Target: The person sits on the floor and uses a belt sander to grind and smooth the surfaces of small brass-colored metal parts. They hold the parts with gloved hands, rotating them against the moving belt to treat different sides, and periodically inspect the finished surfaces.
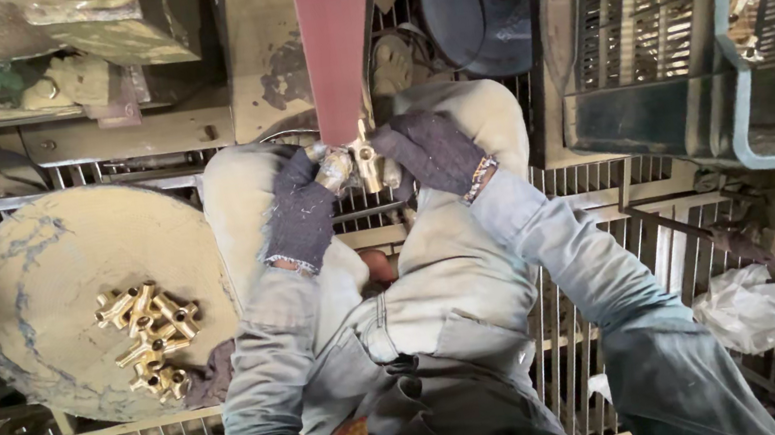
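Above the person's knees, a long reddish-brown sanding belt runs down to where both gloved hands meet. To the left, a round, dusty beige disc surface carries a heap of small brass fittings. The left hand, forearm angled up from the lap, and the right hand, wrist bent inward, each have their fingers curled tight around one shiny brass valve fitting, which touches the belt's lower end.
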